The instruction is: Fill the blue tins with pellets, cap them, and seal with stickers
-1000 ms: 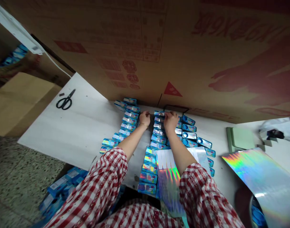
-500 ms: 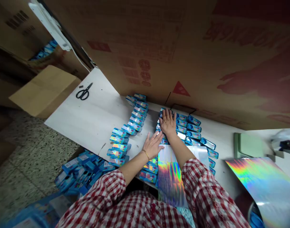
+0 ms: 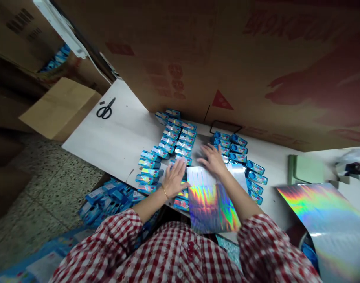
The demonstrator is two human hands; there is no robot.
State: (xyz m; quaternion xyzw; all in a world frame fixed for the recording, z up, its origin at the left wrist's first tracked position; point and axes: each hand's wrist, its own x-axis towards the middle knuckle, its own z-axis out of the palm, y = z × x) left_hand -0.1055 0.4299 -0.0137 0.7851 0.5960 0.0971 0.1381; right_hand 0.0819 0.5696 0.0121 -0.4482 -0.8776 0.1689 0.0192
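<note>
Small blue packs with shiny labels stand in rows on the white table. My left hand, with a bracelet at the wrist, lies with fingers stretched out at the near part of the middle row of blue packs. Further left runs another row of blue packs. My right hand is open with bent, spread fingers, between the middle row and the right-hand blue packs. Below my right forearm lies a rainbow-shiny silver sheet, partly covering packs.
Scissors lie at the table's left. A large cardboard box walls off the back. At the right are a green box and a second shiny sheet. Loose blue packs are heaped below the near left edge.
The row of packs under my hands has shifted left, up against the left row. My left hand moved left with it; my right hand has come off the packs toward me.
</note>
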